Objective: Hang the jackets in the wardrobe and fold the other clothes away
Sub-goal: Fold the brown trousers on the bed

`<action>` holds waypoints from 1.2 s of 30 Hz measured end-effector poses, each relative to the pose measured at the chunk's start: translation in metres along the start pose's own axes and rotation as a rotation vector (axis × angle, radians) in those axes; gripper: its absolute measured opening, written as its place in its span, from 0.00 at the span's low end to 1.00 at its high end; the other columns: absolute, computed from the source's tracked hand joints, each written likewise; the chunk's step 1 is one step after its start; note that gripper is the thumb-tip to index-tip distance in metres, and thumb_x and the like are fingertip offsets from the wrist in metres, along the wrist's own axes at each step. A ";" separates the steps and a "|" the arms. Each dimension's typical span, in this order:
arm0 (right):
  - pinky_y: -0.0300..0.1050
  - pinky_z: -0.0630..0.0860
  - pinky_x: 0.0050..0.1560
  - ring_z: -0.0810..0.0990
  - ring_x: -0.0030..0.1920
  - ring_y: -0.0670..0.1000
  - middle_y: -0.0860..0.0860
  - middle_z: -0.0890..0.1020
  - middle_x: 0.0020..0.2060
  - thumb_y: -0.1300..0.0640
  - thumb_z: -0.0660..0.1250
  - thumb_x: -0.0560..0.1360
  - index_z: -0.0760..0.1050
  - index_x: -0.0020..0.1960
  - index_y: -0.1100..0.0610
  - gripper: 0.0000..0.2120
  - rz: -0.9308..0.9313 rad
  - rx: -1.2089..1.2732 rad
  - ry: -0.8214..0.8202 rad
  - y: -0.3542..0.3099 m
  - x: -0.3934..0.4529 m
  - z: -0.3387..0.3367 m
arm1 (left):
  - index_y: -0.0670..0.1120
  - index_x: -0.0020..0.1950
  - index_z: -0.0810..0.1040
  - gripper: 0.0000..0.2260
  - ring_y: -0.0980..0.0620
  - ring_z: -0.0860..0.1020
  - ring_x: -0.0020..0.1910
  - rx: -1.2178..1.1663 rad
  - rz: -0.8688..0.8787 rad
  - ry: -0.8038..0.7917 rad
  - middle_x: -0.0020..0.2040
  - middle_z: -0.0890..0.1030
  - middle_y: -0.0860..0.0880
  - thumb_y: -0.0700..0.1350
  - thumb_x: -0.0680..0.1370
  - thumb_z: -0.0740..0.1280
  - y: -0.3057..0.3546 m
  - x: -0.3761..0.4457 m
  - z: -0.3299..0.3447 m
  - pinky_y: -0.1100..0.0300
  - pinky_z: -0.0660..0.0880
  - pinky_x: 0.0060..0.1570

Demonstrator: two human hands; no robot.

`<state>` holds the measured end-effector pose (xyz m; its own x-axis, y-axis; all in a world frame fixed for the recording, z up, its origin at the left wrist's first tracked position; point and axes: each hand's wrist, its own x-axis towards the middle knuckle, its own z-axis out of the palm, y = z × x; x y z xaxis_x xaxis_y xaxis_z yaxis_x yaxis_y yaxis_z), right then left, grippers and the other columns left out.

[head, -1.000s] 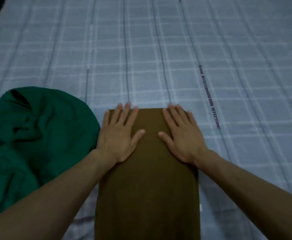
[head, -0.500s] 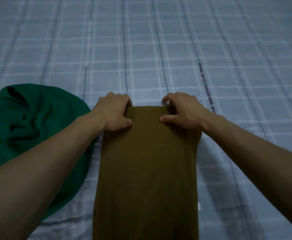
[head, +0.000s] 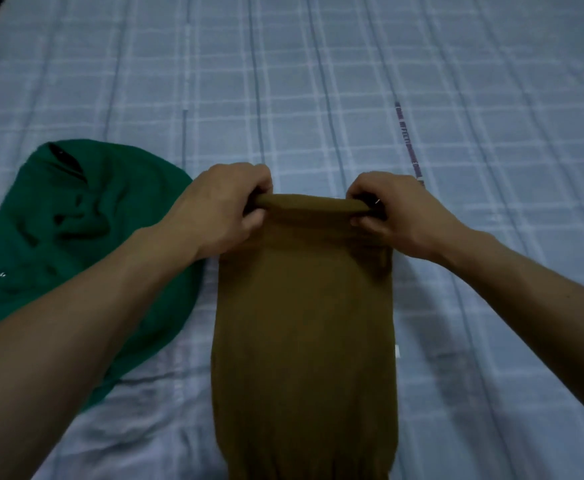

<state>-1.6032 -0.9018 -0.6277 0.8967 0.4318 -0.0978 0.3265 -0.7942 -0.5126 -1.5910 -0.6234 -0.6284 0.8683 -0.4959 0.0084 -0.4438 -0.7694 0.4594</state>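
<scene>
My left hand (head: 223, 209) and right hand (head: 396, 211) grip the far edge of the brown garment (head: 304, 323) lying on the bed (head: 318, 81); pull both corners evenly toward me, keep sides aligned.

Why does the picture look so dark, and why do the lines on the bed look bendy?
Head view: the light is dim and bluish, so the brown cloth and green garment look murky. The wide-angle lens bends the checked bedsheet lines outward near the edges. Both hands look slightly soft.
</scene>
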 end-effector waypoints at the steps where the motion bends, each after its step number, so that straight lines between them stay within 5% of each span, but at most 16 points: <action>1: 0.44 0.73 0.45 0.76 0.45 0.50 0.48 0.78 0.44 0.62 0.71 0.72 0.75 0.49 0.52 0.09 -0.014 -0.012 0.001 -0.005 -0.010 0.001 | 0.51 0.46 0.72 0.07 0.50 0.74 0.39 -0.005 0.021 0.007 0.40 0.75 0.53 0.43 0.71 0.68 0.004 -0.009 -0.001 0.48 0.74 0.42; 11: 0.43 0.70 0.39 0.72 0.38 0.47 0.45 0.73 0.42 0.66 0.74 0.66 0.74 0.47 0.53 0.15 -0.051 -0.109 0.025 -0.064 -0.129 0.024 | 0.52 0.44 0.75 0.11 0.51 0.75 0.40 0.005 0.106 -0.179 0.41 0.75 0.55 0.42 0.67 0.73 0.067 -0.110 -0.011 0.50 0.75 0.42; 19: 0.45 0.73 0.38 0.74 0.40 0.50 0.47 0.74 0.43 0.63 0.74 0.63 0.77 0.48 0.52 0.16 -0.079 -0.137 -0.034 -0.092 -0.224 0.073 | 0.53 0.46 0.67 0.15 0.52 0.71 0.44 0.060 0.202 -0.430 0.45 0.71 0.56 0.44 0.69 0.72 0.108 -0.192 0.015 0.53 0.71 0.44; 27: 0.45 0.76 0.39 0.76 0.40 0.49 0.47 0.76 0.42 0.53 0.69 0.67 0.79 0.49 0.49 0.11 -0.066 -0.145 -0.114 -0.093 -0.276 0.120 | 0.53 0.49 0.68 0.13 0.53 0.72 0.45 0.094 0.275 -0.632 0.49 0.72 0.55 0.46 0.71 0.71 0.111 -0.236 0.057 0.56 0.70 0.42; 29: 0.42 0.73 0.41 0.74 0.41 0.46 0.45 0.75 0.41 0.43 0.68 0.72 0.79 0.49 0.48 0.11 -0.075 -0.172 -0.168 -0.094 -0.276 0.117 | 0.53 0.50 0.70 0.14 0.55 0.72 0.45 0.067 0.248 -0.706 0.49 0.73 0.56 0.52 0.71 0.73 0.109 -0.233 0.057 0.55 0.72 0.44; 31: 0.39 0.68 0.41 0.72 0.38 0.44 0.43 0.73 0.38 0.34 0.61 0.76 0.78 0.45 0.48 0.18 -0.068 -0.167 -0.166 -0.098 -0.272 0.108 | 0.54 0.50 0.74 0.14 0.58 0.73 0.43 -0.030 0.192 -0.667 0.46 0.76 0.57 0.60 0.72 0.72 0.108 -0.226 0.051 0.54 0.75 0.45; 33: 0.41 0.67 0.41 0.69 0.38 0.44 0.43 0.71 0.37 0.38 0.58 0.79 0.77 0.43 0.49 0.18 -0.073 -0.164 -0.051 -0.103 -0.261 0.100 | 0.55 0.49 0.75 0.12 0.58 0.74 0.43 -0.068 0.173 -0.450 0.45 0.77 0.58 0.62 0.76 0.66 0.109 -0.214 0.045 0.53 0.76 0.46; 36: 0.47 0.72 0.53 0.74 0.51 0.49 0.48 0.77 0.50 0.45 0.56 0.81 0.78 0.57 0.51 0.16 -0.048 -0.221 0.137 -0.110 -0.234 0.103 | 0.53 0.68 0.71 0.19 0.53 0.71 0.64 0.055 0.110 -0.193 0.66 0.74 0.52 0.60 0.81 0.57 0.112 -0.196 0.051 0.53 0.70 0.67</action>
<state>-1.8794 -0.8714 -0.6359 0.9059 0.4210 0.0457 0.4131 -0.8548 -0.3140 -1.8225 -0.6326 -0.6236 0.7579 -0.6418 -0.1168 -0.5495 -0.7246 0.4159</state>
